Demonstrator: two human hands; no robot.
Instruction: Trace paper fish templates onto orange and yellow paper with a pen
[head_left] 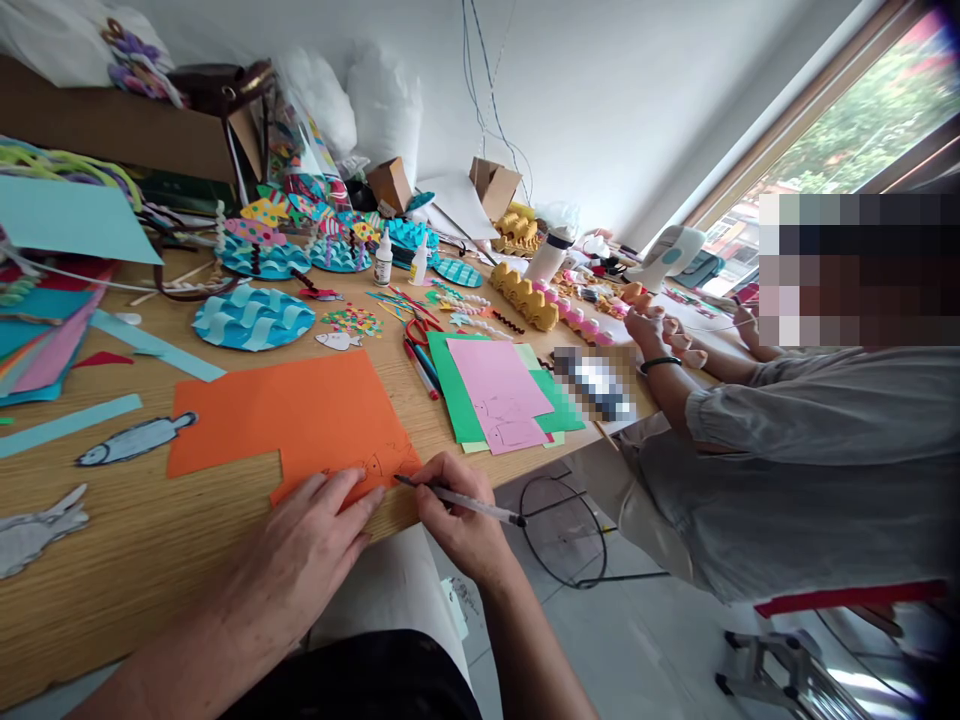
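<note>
A sheet of orange paper (300,400) with a notch cut from its near edge lies at the front of the table. My left hand (311,540) rests flat on its near edge, fingers stretched out. In my right hand (461,510) a pen (480,505) is gripped, its tip touching the paper near the right corner. Small fish outlines (375,467) are drawn there. Left of the sheet lies a grey fish cutout (135,440). To the right, a pink sheet (499,385) with drawn fish rests on green paper (450,390).
Behind the orange sheet are a blue woven paper oval (255,318), scattered confetti dots (352,321), scissors (422,330) and glue bottles (383,260). Coloured papers (45,340) are stacked at left. Yellow egg-carton strips (525,297) stand further back. Another person (810,440) works at the right.
</note>
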